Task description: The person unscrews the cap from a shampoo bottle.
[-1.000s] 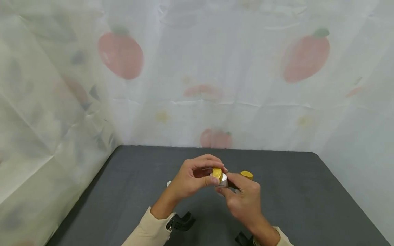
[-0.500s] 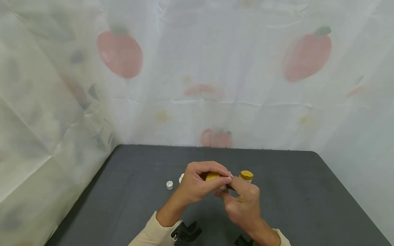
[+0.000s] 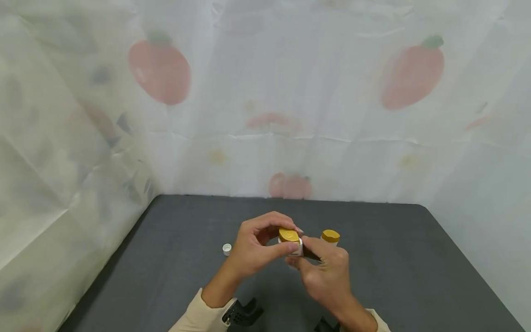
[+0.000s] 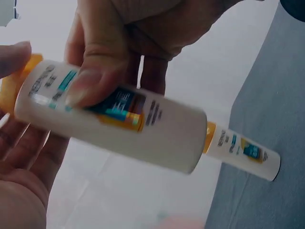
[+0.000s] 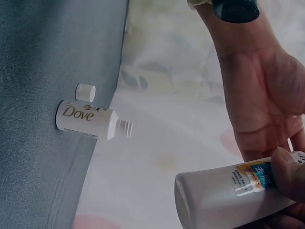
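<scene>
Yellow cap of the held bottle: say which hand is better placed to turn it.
Probably the left hand: it touches the yellow cap directly, while the right hand grips the white bottle itself.

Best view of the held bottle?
Left wrist: the bottle shows nearly whole, label and part of its yellow cap included. Head shows mainly the cap; right wrist shows base and body, no cap.

White held bottle (image 4: 124,129), yellow cap (image 3: 288,234); grey table (image 3: 186,240); white backdrop (image 3: 332,92), red fruit print (image 3: 159,72).

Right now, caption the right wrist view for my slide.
Right hand grips a white, blue-and-orange-labelled bottle; uncapped white Dove bottle stands beside a small white cylindrical cap.
</scene>
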### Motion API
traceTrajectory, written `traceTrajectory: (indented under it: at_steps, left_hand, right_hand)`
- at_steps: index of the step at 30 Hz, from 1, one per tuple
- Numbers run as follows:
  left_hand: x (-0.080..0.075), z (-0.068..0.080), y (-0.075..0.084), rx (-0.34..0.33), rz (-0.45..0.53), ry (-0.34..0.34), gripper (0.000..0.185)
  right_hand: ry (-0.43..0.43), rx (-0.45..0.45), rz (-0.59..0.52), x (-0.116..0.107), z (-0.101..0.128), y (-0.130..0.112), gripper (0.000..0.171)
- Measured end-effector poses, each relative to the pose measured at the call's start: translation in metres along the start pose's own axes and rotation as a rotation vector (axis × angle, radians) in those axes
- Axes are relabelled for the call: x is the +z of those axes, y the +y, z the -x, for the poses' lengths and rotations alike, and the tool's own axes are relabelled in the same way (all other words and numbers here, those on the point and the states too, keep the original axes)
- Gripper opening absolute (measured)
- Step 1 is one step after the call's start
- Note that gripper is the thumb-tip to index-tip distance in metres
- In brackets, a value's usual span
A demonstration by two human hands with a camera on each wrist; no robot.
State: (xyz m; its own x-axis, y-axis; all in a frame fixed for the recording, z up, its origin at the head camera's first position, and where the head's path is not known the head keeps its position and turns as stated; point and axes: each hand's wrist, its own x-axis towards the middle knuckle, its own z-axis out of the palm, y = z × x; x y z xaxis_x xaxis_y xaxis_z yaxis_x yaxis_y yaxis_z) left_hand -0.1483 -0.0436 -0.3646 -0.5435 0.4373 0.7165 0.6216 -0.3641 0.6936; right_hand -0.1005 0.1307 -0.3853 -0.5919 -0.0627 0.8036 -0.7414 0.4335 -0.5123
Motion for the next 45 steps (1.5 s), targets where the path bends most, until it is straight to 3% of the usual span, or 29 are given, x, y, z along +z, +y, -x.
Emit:
traceTrajectory:
  at_steps: [5,10,13,17,23,27,32,39,42,45]
  left_hand:
    - [0.009,-0.003,-0.002,0.017,0.061,0.002,0.022]
    - [0.017,-0.004,-0.005,-0.026,0.069,0.048,0.017]
    - [0.015,-0.001,-0.006,-0.016,0.126,0.059,0.019]
    - [0.008,0.001,-0.007,0.038,0.225,0.019,0.028]
    - [0.006,0.003,-0.005,-0.027,0.119,0.1,0.024]
    - [0.013,0.001,-0.005,-0.04,0.055,0.135,0.019]
    - [0.021,-0.002,-0.006,-0.013,0.045,0.152,0.016]
    - [0.013,0.004,-0.005,0.011,0.126,0.119,0.026]
    - [0.007,0.007,-0.004,-0.016,0.121,0.133,0.027]
    - [0.006,0.008,-0.003,-0.069,0.064,0.179,0.025]
  right_hand:
    - [-0.005,-0.026,-0.004,0.002,0.003,-0.001,0.038]
    - [0.015,-0.009,-0.005,0.004,0.005,0.0,0.037]
    - [0.017,0.024,-0.017,0.003,0.004,0.0,0.036]
    - [0.01,0.076,-0.032,0.0,0.0,-0.001,0.037]
    - [-0.016,0.153,-0.025,0.0,0.0,-0.002,0.036]
    - [-0.01,0.115,-0.026,0.002,0.003,-0.002,0.036]
    - [0.001,0.098,-0.071,0.004,0.003,-0.003,0.032]
    - [-0.039,0.266,-0.1,0.0,0.0,-0.005,0.031]
    - [-0.05,0.312,-0.096,0.0,-0.001,-0.006,0.032]
    - [-0.054,0.28,-0.098,0.001,0.001,-0.006,0.034]
